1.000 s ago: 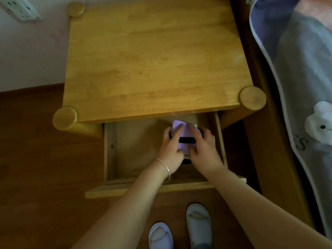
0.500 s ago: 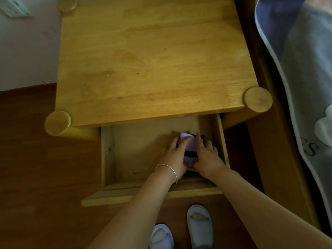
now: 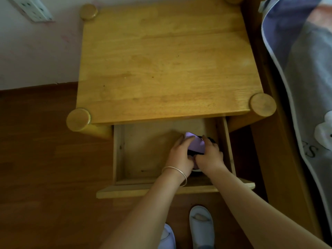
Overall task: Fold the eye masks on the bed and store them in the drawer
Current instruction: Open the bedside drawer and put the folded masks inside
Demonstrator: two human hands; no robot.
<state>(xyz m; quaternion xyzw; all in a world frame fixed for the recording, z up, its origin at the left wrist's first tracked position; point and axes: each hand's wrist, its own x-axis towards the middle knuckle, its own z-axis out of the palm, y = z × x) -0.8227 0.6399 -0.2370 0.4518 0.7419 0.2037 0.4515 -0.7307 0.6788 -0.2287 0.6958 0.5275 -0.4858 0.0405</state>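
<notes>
Both hands have sunk lower into the open drawer since a second ago, and the folded purple eye mask now sits deeper against the drawer's right side. Left hand, with a silver bangle on its wrist, curls its fingers over the mask's left edge; right hand curls over its right edge, so the two pinch it between them. Something dark lies under the mask in the drawer. Above the drawer spreads the wooden nightstand top; right of the nightstand lies the bed's blanket. Two pale slippers stand below the drawer front.
</notes>
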